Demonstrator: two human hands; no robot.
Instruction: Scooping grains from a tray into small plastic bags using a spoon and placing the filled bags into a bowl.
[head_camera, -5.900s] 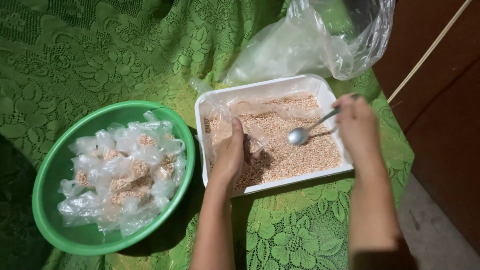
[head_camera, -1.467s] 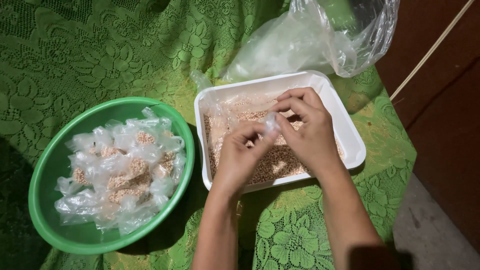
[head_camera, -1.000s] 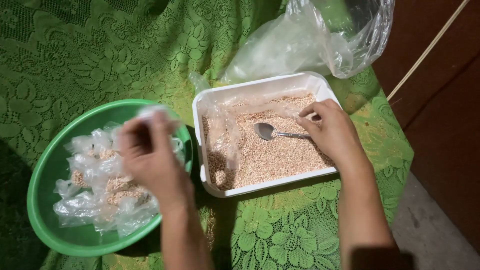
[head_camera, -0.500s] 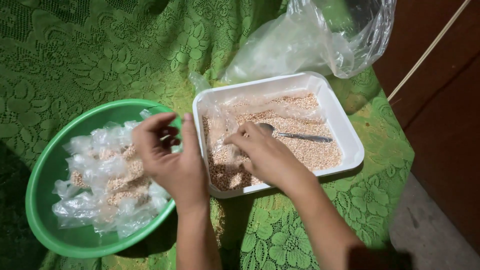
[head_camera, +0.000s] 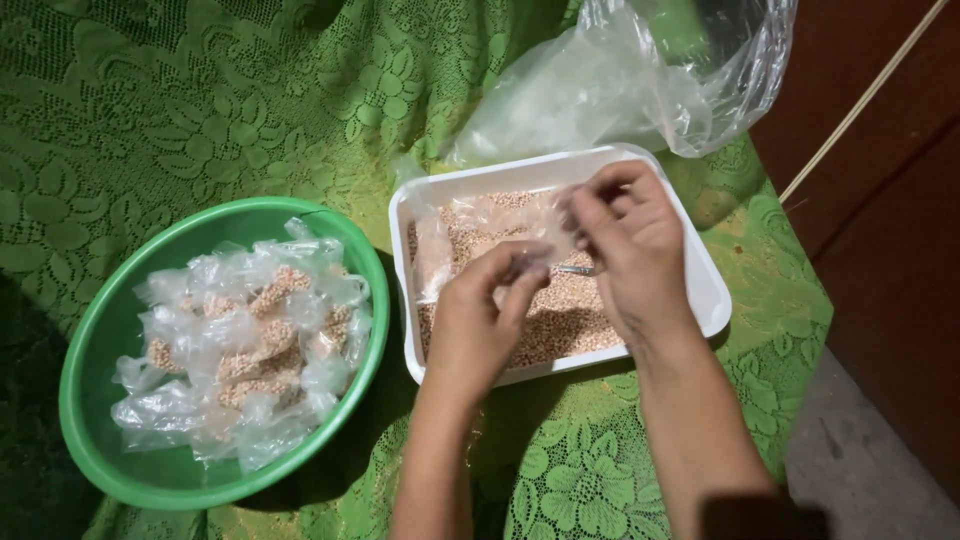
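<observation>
Clear plastic, a small bag (head_camera: 520, 225), is pinched between both hands above the white tray (head_camera: 700, 290) of pale grain (head_camera: 575, 315): the left hand (head_camera: 480, 320) grips its lower edge, the right hand (head_camera: 630, 250) its top. A green bowl (head_camera: 100, 340) of filled packets (head_camera: 250, 345) sits beside the tray.

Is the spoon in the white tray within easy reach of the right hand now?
Probably yes: the spoon lies on the grain just under the right hand, nothing over it. But both hands pinch a small clear bag, so the fingers are busy.
</observation>
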